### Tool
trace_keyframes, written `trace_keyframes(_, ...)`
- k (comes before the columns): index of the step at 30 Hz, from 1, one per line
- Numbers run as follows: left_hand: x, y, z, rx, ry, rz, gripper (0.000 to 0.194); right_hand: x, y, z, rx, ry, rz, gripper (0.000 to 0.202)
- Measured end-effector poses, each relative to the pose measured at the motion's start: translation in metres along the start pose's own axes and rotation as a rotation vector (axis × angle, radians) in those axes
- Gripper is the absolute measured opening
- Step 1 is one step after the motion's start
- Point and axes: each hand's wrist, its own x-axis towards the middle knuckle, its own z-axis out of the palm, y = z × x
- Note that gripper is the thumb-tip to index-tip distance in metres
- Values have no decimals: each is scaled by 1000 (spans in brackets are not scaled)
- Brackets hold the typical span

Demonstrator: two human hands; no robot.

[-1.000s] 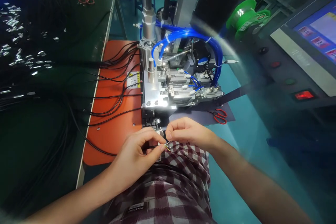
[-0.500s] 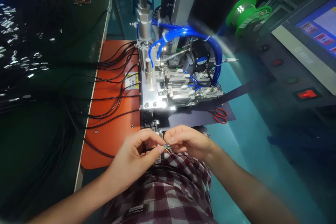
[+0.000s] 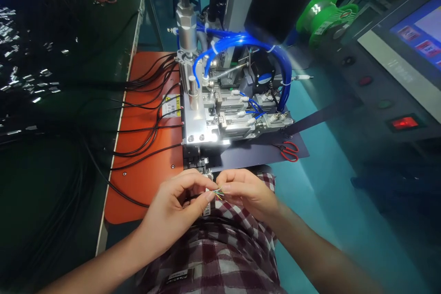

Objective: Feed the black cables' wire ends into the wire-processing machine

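Note:
Thin coloured wires, yellow, green and whitish, fan out between my two hands, just above my lap. My left hand pinches them at their base between thumb and forefinger; the cable behind is mostly hidden by the hand. The thumb and forefinger of my right hand are closed at the tips of the wires, on one or more strands. Behind the hands stands a metal machine with blue air hoses. Black cables run into its left side over an orange plate.
Red-handled scissors lie on the dark base plate at the machine's right front. A control panel with a screen stands at the right, near a green spool. Dark cables with shiny ends cover the left table.
My right hand has turned slightly, and its fingertips pinch closer over the wire tips. The left hand keeps its grip. The view has shifted very little.

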Motion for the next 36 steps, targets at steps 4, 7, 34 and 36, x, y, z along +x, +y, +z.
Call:
trace_keyframes(4,0,2,0,64,13,-7,12,-9,-3,6,-183,90,-108,17)
trace_keyframes(7,1,2,1,62,10,-43,13,-12,-6,9,-273,117,-155,19)
trace_keyframes(34,3,7,-2,-96,-90,-190,9,-7,-4,7,-300,64,-112,25)
trace_keyframes(36,2,6,-1,-42,-74,-165,9,-6,-5,7,-303,66,-91,25)
